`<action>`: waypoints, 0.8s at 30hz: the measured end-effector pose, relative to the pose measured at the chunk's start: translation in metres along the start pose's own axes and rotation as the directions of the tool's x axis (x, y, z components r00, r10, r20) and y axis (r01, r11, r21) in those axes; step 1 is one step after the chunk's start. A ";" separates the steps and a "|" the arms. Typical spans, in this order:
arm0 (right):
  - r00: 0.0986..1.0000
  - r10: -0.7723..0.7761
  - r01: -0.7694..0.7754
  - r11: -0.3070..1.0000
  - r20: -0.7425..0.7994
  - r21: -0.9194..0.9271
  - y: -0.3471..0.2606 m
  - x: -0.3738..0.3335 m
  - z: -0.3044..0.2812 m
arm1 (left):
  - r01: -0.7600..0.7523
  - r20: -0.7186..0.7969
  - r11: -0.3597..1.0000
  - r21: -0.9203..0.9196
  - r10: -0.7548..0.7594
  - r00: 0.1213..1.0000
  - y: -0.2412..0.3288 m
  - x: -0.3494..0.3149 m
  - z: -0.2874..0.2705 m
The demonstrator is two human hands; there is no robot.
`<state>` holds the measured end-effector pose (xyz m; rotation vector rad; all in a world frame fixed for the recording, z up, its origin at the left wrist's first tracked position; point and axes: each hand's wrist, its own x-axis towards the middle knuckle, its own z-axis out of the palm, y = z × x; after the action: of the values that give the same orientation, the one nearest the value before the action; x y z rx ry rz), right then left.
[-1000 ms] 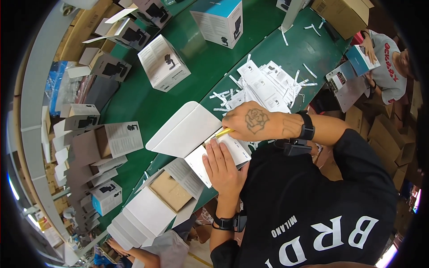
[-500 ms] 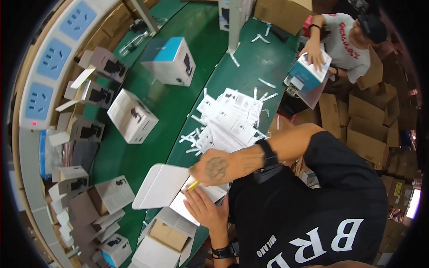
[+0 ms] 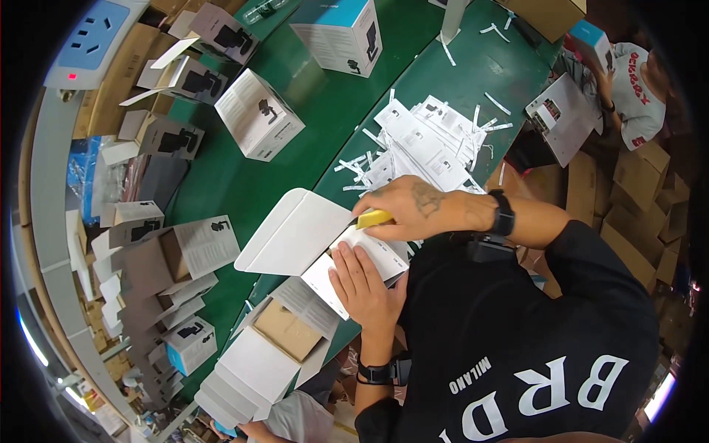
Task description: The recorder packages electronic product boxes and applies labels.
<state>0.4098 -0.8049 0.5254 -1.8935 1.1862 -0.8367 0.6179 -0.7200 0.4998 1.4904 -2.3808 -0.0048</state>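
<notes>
A white box [image 3: 325, 284] with its large lid flap [image 3: 292, 236] folded out lies at the green table's near edge. My left hand [image 3: 363, 288] rests flat on its top, fingers stretched out. In my right hand [image 3: 413, 210] is a yellow box cutter [image 3: 375, 218], gripped close to the box's far edge, where the lid flap joins. Its blade is too small to make out. Just beside the white box, an open carton [image 3: 251, 362] with spread flaps holds a brown cardboard piece [image 3: 286, 330].
Printed white sheets [image 3: 425, 144] and paper strips are heaped beyond my right hand. Closed product boxes [image 3: 258, 114] [image 3: 343, 37] stand farther off, and open boxes [image 3: 177, 258] line the left. A co-worker [image 3: 639, 96] lifts a blue-and-white box at the right; brown cartons [image 3: 635, 177] are piled there.
My view has shifted. My right hand has moved with the box cutter away from my left fingers to the white box's far edge. The co-worker has raised the blue-and-white box.
</notes>
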 end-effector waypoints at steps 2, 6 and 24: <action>0.991 -0.126 0.125 0.992 0.035 0.021 0.016 0.000 0.017 | 0.006 0.002 1.000 -0.024 -0.006 1.000 -0.001 -0.002 -0.001; 0.984 -0.107 0.128 0.981 -0.141 0.146 0.023 -0.016 0.012 | 0.031 -0.048 0.997 -0.075 -0.034 0.998 -0.005 -0.002 -0.009; 0.902 0.414 -0.300 0.808 0.125 -0.507 0.139 -0.040 0.093 | 0.160 -0.239 0.893 -0.420 -0.280 0.930 -0.026 -0.030 -0.030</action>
<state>0.4100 -0.7873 0.3544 -1.9737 1.6423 -0.1046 0.6612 -0.7000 0.5154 1.4393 -1.8289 -0.2820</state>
